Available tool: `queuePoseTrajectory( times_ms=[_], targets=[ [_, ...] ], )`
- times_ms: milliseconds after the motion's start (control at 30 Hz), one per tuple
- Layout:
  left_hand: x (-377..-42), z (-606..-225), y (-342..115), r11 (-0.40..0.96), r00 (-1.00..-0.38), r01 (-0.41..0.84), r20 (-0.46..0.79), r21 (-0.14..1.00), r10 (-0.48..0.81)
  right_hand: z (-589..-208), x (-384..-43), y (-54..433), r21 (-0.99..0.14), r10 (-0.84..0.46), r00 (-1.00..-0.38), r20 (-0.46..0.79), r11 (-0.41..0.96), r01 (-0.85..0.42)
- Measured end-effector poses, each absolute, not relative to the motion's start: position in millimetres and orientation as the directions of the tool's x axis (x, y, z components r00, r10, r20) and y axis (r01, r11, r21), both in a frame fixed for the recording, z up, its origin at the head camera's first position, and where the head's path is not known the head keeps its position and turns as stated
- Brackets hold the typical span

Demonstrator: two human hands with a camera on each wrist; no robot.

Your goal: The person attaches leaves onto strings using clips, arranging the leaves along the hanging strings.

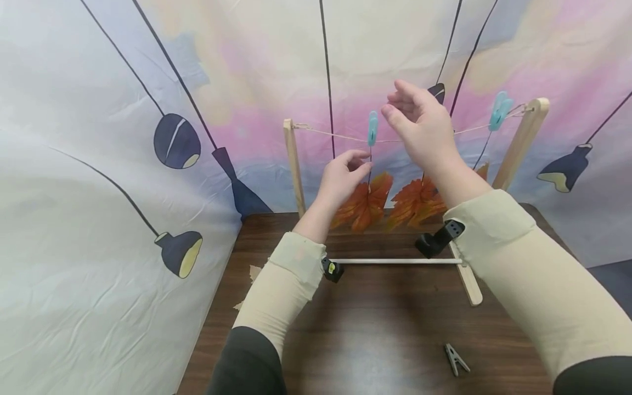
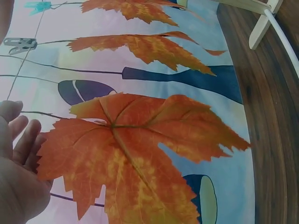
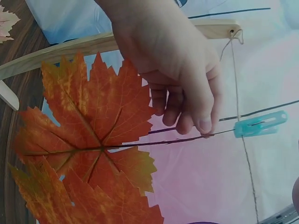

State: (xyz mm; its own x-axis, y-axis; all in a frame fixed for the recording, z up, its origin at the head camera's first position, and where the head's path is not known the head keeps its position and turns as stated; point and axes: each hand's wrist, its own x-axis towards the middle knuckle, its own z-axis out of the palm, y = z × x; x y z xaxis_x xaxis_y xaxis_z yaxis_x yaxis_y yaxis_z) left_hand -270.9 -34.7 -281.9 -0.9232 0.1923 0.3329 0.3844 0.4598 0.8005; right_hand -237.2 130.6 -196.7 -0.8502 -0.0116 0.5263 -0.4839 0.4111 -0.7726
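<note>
My left hand [image 1: 343, 178] pinches the thin stem of an orange maple leaf [image 2: 126, 140] between thumb and fingertips. That stem hangs from a light-blue clothespin [image 3: 259, 125] clipped on a string [image 1: 340, 135]. Raised beside this clothespin, my right hand [image 1: 419, 123] has loosely bent fingers and holds nothing. A second orange leaf [image 1: 417, 204] hangs below the right hand, from a grey clothespin [image 2: 21, 45] that the hand hides in the head view. Farther right, another light-blue clothespin [image 1: 501, 111] holds a third leaf [image 1: 483, 171], mostly covered by my right forearm.
Two wooden posts [image 1: 523, 142] hold up the string, with a white rod [image 1: 395, 261] low between their feet. A loose grey clothespin [image 1: 456, 360] lies on the brown table [image 1: 365, 340]. Pale leaf pieces [image 1: 254, 272] show beside my left sleeve. A printed cloth hangs behind.
</note>
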Motion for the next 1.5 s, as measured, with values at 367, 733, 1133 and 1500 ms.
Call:
queuePoseTrajectory(
  times_ms=[367, 733, 1133, 1500],
  targets=[
    [-261, -284, -39, 0.4, -0.841, 0.531, 0.521, 0.747, 0.145, -204, -226, 141, -0.79, -0.015, -0.862, 0.507, 0.392, -0.472],
    [-249, -287, -48, 0.334, -0.765, 0.643, 0.604, 0.69, 0.226, -222, -221, 157, -0.798, 0.02, -0.856, 0.517, 0.373, -0.473],
    [-242, -291, -53, 0.298, -0.721, 0.693, 0.649, 0.657, 0.244, -242, -212, 167, -0.787, 0.042, -0.83, 0.556, 0.349, -0.509],
    [-233, -308, -59, 0.259, -0.727, 0.687, 0.639, 0.679, 0.251, -266, -199, 173, -0.797, 0.035, -0.849, 0.528, 0.367, -0.48]
  ],
)
